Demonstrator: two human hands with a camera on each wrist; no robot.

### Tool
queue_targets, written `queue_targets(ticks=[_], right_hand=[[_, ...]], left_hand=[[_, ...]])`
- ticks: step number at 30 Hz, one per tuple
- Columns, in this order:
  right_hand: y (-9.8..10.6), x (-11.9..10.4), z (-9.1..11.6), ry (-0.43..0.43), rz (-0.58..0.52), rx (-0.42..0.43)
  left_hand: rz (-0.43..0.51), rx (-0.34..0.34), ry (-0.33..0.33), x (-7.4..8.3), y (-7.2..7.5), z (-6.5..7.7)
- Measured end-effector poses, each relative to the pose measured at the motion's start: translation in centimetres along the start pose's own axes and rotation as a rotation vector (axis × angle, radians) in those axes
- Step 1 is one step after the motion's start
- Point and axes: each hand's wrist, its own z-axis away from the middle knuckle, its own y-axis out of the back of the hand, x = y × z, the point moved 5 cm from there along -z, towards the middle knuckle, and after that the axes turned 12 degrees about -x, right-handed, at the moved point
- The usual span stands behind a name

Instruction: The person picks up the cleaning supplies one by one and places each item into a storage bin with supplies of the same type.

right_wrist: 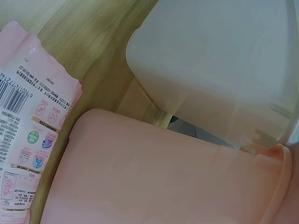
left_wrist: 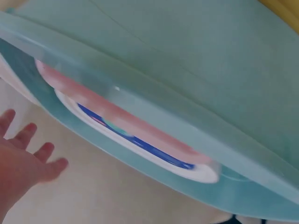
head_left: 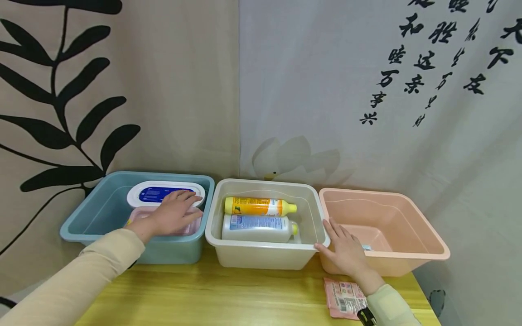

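Observation:
My left hand (head_left: 173,213), fingers spread, hovers over the blue bin (head_left: 98,237) and grips nothing. Beneath it in the head view lie a white tub with a blue label (head_left: 152,194) and a pink pack (head_left: 140,213), both partly covered by the hand. In the left wrist view the splayed fingers (left_wrist: 44,151) show beside the bin. My right hand (head_left: 346,249) reaches to where the white bin (head_left: 261,256) and the peach bin (head_left: 391,265) meet. Its straight fingers lie at the two rims.
Inside the white bin a yellow bottle (head_left: 253,206) and a white bottle (head_left: 254,230) lie on their sides. A pink packet (head_left: 344,299) rests on the wooden table (head_left: 204,294) in front of the peach bin. A printed curtain (head_left: 285,90) hangs behind.

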Motion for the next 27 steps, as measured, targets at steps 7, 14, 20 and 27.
queue_targets(ticks=[7,14,20,27], right_hand=[[0.1,-0.2,0.0,0.001,0.002,-0.010],[0.2,-0.3,0.0,0.004,0.007,-0.026],[0.0,-0.2,-0.1,0.006,0.008,-0.031],[-0.2,0.0,-0.2,0.003,0.015,-0.026]], left_hand=[[-0.023,0.040,0.014,2.0,-0.7,0.2],[-0.105,0.092,-0.029,4.4,-1.8,0.7],[-0.112,0.119,-0.053,6.0,-2.7,1.1],[-0.076,0.095,-0.037,6.3,-3.9,1.1]])
